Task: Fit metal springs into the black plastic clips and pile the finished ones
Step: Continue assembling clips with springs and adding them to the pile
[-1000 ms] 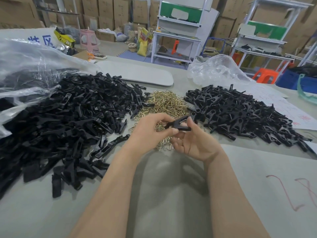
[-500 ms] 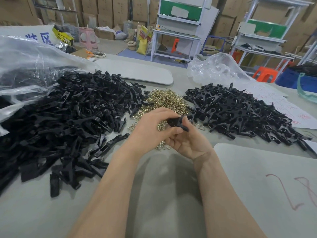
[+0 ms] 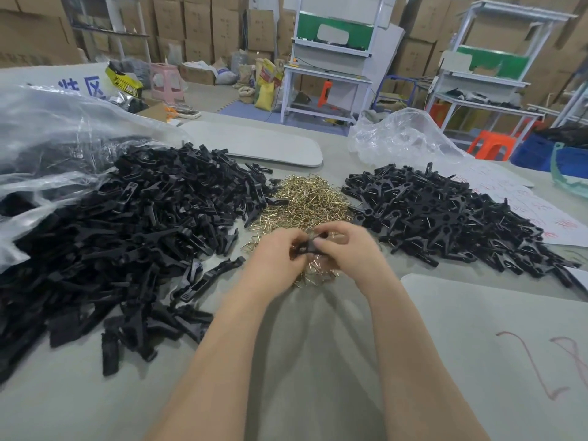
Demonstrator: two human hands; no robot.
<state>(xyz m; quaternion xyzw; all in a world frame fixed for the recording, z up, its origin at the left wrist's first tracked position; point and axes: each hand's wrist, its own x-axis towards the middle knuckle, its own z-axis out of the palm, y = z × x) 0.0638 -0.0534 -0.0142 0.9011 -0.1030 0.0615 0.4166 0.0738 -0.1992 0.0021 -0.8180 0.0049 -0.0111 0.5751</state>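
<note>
My forearms reach in from the near edge across the bare grey table, a grey board with red scribbles lying near right. My left hand and right hand meet at the centre, fingers curled, the fingertips of both pinching one black clip between them. It is held just above the near edge of the brass spring heap. Blur hides whether a spring sits in it.

On the left sprawls a broad heap of black clip pieces, strays trailing towards my left wrist. On the right lies a separate pile of clips with metal glinting in them, its far side lapping a sheet of paper.

Far left, a slumped plastic bag holds more black pieces, dimly seen through the film. Far right sits a crumpled clear bag, contents unreadable. A second grey board lies by the table's far edge.
</note>
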